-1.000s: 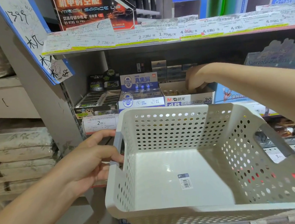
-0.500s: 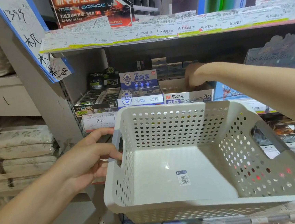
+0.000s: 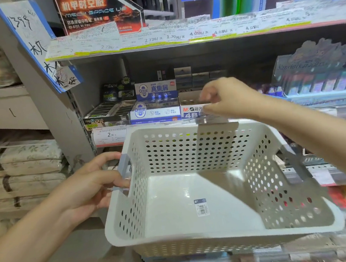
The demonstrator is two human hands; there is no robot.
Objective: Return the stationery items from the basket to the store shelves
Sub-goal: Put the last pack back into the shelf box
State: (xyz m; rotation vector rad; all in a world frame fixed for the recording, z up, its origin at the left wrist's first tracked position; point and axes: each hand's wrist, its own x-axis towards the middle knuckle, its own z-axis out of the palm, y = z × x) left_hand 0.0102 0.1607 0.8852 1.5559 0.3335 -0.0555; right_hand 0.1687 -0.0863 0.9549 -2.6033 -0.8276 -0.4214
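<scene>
my left hand (image 3: 93, 186) grips the grey handle (image 3: 123, 170) of the white basket (image 3: 218, 234) to keep it level in front of the shelf (image 3: 181, 40). my right hand (image 3: 225, 99) hangs above its far rim, near the 4b eraser box (image 3: 191, 111); the fingers are loosely curled and blurred, and seem to hold nothing. the basket has holes in its walls, and inside i see only a barcode sticker (image 3: 201, 207), so i judge the returning is finished.
</scene>
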